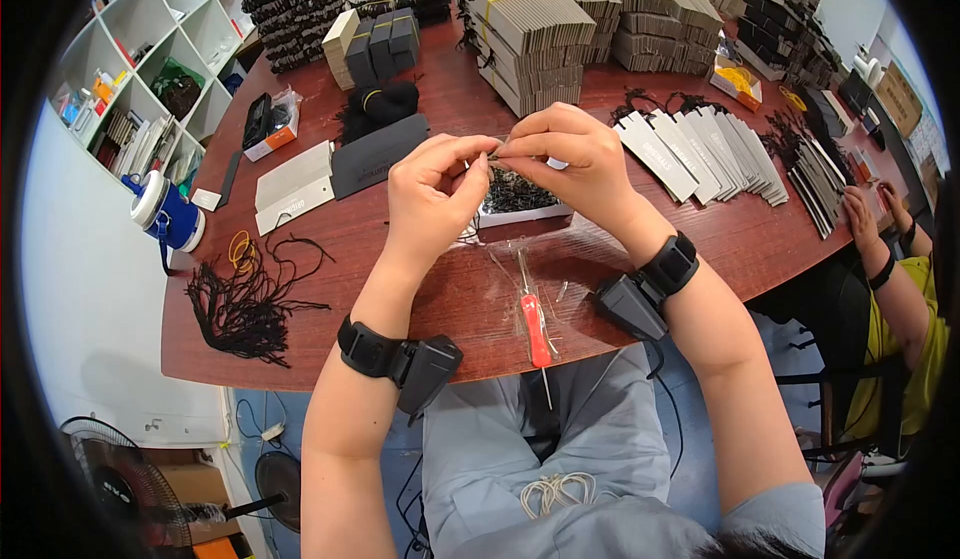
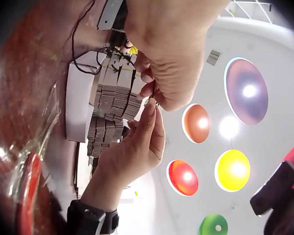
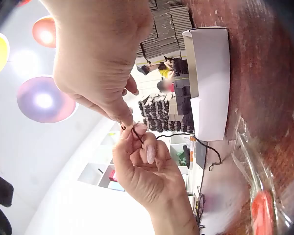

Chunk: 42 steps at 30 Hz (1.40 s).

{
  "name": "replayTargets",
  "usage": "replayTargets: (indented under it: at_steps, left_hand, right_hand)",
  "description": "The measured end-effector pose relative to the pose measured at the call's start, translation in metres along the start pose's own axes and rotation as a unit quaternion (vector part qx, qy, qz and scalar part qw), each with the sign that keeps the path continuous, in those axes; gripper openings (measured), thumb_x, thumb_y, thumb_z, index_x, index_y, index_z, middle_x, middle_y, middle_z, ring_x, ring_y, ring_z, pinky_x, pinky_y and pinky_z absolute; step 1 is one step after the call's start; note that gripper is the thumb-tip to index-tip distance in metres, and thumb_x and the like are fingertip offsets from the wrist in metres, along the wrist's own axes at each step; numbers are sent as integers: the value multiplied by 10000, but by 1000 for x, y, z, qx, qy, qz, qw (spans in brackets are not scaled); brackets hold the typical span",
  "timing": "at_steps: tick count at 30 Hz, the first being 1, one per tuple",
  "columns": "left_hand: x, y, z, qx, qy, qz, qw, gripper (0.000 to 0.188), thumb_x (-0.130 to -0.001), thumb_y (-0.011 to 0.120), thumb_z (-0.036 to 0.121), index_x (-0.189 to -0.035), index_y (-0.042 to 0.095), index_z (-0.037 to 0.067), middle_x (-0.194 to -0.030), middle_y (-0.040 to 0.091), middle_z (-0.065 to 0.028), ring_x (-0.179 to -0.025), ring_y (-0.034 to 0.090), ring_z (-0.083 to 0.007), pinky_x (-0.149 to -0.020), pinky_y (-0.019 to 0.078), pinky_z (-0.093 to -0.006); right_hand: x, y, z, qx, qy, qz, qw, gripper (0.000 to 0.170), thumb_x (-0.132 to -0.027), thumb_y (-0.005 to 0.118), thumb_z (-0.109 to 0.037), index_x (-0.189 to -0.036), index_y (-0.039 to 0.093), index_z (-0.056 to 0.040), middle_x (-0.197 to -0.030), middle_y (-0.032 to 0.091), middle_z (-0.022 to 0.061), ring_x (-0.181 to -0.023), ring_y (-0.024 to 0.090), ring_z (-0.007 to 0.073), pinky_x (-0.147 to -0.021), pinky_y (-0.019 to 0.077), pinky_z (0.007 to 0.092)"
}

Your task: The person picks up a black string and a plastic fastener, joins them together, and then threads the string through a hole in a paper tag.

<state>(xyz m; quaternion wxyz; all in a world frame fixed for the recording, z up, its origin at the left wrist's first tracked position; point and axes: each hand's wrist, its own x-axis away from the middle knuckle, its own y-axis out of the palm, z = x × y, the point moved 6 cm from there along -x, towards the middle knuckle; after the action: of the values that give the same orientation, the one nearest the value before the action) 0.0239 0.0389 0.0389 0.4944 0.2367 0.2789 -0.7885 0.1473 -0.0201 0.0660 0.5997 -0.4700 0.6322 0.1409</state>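
Observation:
My left hand (image 1: pixel 432 187) and right hand (image 1: pixel 585 159) meet fingertip to fingertip above a white box (image 1: pixel 530 229). Between them the thumbs and fingers of both pinch a thin black cord (image 3: pixel 138 135). The cord loops around the left fingers in the right wrist view, and a loose length trails past the box. Fingertips partly hide the pinched spot. Small black cord pieces (image 1: pixel 515 194) fill the box. Closer to me, a red-handled tool (image 1: pixel 535 329) with a thin metal shaft lies by clear plastic at the table edge.
Black cords (image 1: pixel 240 309) lie in a bundle at left, near a blue-and-white jug (image 1: pixel 170 214). Grey tags (image 1: pixel 700 154) fan out at right. Banded card stacks (image 1: pixel 530 19) stand behind the box. Another person's hand (image 1: pixel 862 221) is at the right edge.

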Motion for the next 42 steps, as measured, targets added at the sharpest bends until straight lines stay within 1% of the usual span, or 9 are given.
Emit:
replayTargets:
  at_steps: [6,18,20,23,27,33,35,38,42]
  left_hand:
    - [0,-1,3,-2,4,4,1000,163,-713,539,-13,-848,621,23,-666,510,9,-523,410,-8,-443,315,-148]
    - [-4,-2,6,-27,8,23,999,133,-746,570,43,-866,625,22,-708,561,-26,-607,474,-60,-534,370,-172]
    - [-4,-2,-2,62,-49,13,997,148,-787,525,34,-907,597,-15,-855,586,-61,-628,479,-58,-557,386,-145]
    - [-3,-2,-1,146,-97,31,984,204,-788,527,45,-982,553,-12,-894,600,-87,-577,477,-44,-521,381,-131]
    - [-2,-1,-4,155,-150,8,976,258,-787,534,57,-1037,506,-2,-861,610,-80,-528,457,-22,-463,351,-124]
    - [-1,-4,-2,16,-88,55,994,247,-784,540,61,-1022,503,10,-812,620,-74,-534,476,-21,-448,370,-149]
    - [1,-6,16,-210,148,97,962,239,-744,565,51,-982,539,45,-727,616,-65,-565,560,-127,-502,429,-234]
    - [2,-4,29,-281,193,92,935,241,-727,574,43,-967,551,48,-700,604,-71,-569,566,-179,-508,432,-260]
    - [3,-3,26,-284,167,77,941,246,-724,578,47,-969,552,47,-685,603,-56,-559,563,-173,-505,432,-260]
  right_hand:
    - [-2,-2,-2,0,-2,2,1000,106,-613,659,-40,-709,617,-53,-705,567,43,-643,540,175,-534,435,265]
    - [-2,-4,10,-62,104,20,992,97,-709,581,-19,-799,618,-21,-771,574,74,-673,559,151,-574,442,232]
    - [4,-2,27,-107,216,29,970,114,-748,548,-42,-835,615,-11,-790,576,72,-700,556,130,-596,439,224]
    - [13,3,43,-141,273,3,952,156,-797,508,-63,-911,595,-1,-853,565,34,-643,497,55,-548,403,174]
    - [11,5,37,-154,283,0,947,136,-773,528,-58,-863,606,5,-828,579,62,-720,545,104,-613,439,214]
    - [12,12,34,-187,289,-26,939,148,-784,528,-86,-877,602,2,-810,582,55,-657,527,74,-590,432,199]
    - [18,19,37,-249,334,-37,908,171,-796,526,-115,-895,593,8,-786,595,42,-627,514,59,-580,429,194]
    - [21,23,38,-284,362,-34,887,190,-801,527,-131,-909,585,14,-768,602,30,-625,508,51,-577,427,188]
    - [20,23,37,-293,362,-29,884,196,-799,532,-137,-915,582,13,-773,605,27,-623,504,48,-576,426,188]
